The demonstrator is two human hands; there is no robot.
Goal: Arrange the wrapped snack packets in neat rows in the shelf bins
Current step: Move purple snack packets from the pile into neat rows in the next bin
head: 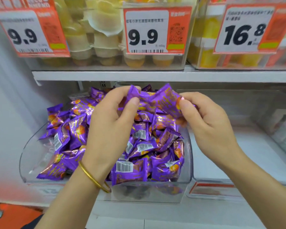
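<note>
A clear plastic shelf bin holds a loose heap of several purple foil snack packets with orange print and barcodes. Above the heap, my left hand pinches the left end of purple packets between thumb and fingers. My right hand pinches their right end. The held packets hang over the back half of the bin, just under the upper shelf. A gold bangle sits on my left wrist.
A second clear bin stands to the right, showing no packets. The white shelf board above carries clear boxes of jelly cups with orange price tags. A grey wall closes the left side.
</note>
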